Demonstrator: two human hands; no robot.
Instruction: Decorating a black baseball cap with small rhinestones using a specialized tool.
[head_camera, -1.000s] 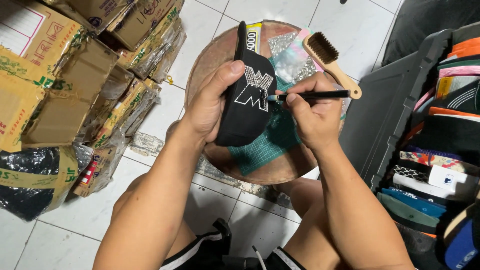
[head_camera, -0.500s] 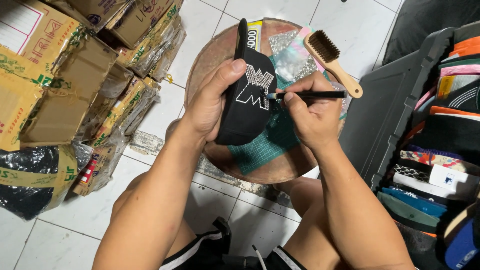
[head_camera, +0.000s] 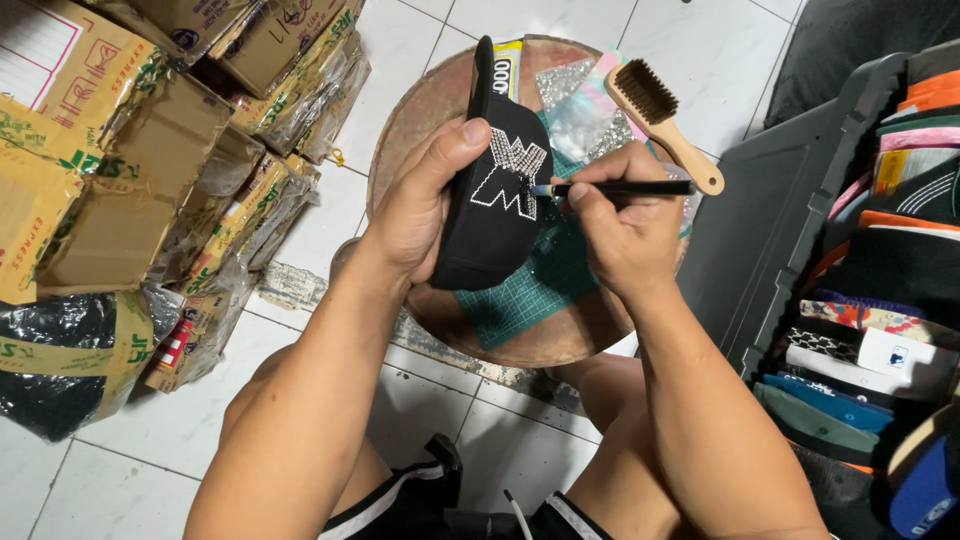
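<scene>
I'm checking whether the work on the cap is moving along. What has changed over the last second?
Almost nothing. The right hand still holds the thin black tool with its tip at the sparkly emblem, shifted only slightly if at all. The left hand keeps the same grip on the black cap. The wooden brush and the round wooden board lie as before.

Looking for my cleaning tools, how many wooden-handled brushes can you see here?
1. The wooden brush lies on the round table, upper right, just beyond the right hand. Others may be hidden under the black cap.
</scene>
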